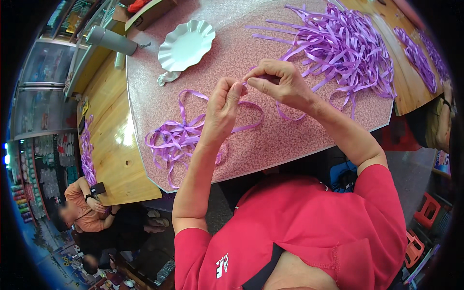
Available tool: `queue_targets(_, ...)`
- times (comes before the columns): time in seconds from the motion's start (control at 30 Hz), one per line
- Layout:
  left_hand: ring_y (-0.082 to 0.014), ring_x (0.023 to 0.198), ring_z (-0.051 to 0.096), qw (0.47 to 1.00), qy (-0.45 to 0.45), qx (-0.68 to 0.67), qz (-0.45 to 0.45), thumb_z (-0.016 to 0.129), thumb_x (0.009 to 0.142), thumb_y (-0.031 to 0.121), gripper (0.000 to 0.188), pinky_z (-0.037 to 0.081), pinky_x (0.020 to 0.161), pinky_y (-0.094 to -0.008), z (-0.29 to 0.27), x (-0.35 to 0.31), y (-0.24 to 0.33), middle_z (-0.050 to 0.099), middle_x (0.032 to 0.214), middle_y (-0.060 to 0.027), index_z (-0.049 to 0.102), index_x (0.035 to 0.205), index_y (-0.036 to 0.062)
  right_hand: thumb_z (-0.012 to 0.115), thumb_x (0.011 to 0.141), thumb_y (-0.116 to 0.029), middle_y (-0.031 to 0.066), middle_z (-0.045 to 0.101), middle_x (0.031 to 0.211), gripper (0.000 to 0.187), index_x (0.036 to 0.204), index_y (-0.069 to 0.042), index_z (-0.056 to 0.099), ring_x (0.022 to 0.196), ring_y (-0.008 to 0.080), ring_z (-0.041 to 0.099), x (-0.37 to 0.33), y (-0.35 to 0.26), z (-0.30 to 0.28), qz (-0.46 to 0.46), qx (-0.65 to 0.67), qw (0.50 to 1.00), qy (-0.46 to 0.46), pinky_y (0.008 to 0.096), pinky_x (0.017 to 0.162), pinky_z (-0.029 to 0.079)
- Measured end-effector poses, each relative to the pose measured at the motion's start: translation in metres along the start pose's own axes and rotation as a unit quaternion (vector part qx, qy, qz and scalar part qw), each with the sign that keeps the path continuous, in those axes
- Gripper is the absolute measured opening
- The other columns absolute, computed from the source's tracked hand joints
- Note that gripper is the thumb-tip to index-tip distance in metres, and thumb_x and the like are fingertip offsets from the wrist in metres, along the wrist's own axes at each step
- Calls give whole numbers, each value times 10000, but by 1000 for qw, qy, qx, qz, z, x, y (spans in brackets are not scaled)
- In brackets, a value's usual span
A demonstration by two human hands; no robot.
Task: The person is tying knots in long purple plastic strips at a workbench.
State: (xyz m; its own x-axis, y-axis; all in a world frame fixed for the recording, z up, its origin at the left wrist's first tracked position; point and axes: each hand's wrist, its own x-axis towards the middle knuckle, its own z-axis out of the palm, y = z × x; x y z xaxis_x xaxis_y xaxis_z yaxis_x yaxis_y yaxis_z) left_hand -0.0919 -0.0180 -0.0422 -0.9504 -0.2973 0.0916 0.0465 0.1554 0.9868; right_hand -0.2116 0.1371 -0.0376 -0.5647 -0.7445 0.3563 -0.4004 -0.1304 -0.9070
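Above the pink speckled table covering (285, 140), my two hands meet, fingertips almost touching. My left hand (224, 108) is closed in a pinch on a thin purple ribbon (249, 105). Thumb and forefinger of my right hand (282, 84) are pressed together on the ribbon at the same spot; the exact bit between the fingers is mostly hidden. To the left of my left forearm lies a loose heap of purple ribbons (176, 137). A much bigger pile of purple ribbons (345, 53) spreads beyond my right hand.
A white scalloped dish (186, 46) sits at the far left of the covering, near a grey bottle (112, 40) lying slanted. More ribbon bundles (416, 58) rest on the wooden table at right. A seated person (87, 203) is at the left; another person's arm (444, 121) shows at right.
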Motion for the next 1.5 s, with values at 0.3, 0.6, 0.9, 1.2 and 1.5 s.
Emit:
queue_targets(0.3, -73, 917, 562, 986, -12, -146, -78, 690, 919, 79, 86, 449, 838, -227, -11, -9, 8, 604, 954, -4, 621, 961, 49, 669, 919, -77, -22, 647, 887, 160, 1061, -14, 707, 801, 30, 571, 0, 6, -2, 71, 146, 987, -9, 189, 671, 447)
queue_targets(0.6, -134, 940, 624, 923, 56, -378, -51, 704, 880, 6, 98, 480, 882, -295, 1, -19, 16, 677, 1048, -85, 639, 926, 62, 727, 904, -154, -26, 654, 840, 157, 995, -29, 702, 756, 23, 570, -2, 6, 9, 146, 191, 971, -12, 180, 645, 448)
queue_targets(0.9, -256, 988, 611, 876, 148, 342, 305, 730, 809, 10, 131, 444, 889, -389, 6, -10, 18, 702, 1019, -60, 644, 895, 61, 697, 935, -270, -45, 588, 700, 224, 888, -53, 717, 581, 4, 426, -4, 1, 7, 122, 153, 980, -16, 189, 495, 308)
queue_targets(1.2, -256, 1001, 592, 836, 65, 432, 331, 711, 783, 40, 146, 403, 855, -384, 6, -6, 15, 614, 1000, -54, 635, 895, 94, 705, 922, -238, -35, 590, 694, 193, 865, -54, 702, 536, 15, 421, -2, 7, 8, 228, 264, 936, -36, 192, 450, 288)
queue_targets(1.5, -157, 974, 582, 981, 54, -185, 34, 576, 992, 142, 95, 435, 862, -307, 18, -14, 8, 625, 1037, -65, 583, 1029, 54, 655, 941, -167, -50, 573, 733, 123, 995, -59, 678, 566, 8, 437, -5, 0, 12, 173, 262, 949, 20, 179, 478, 331)
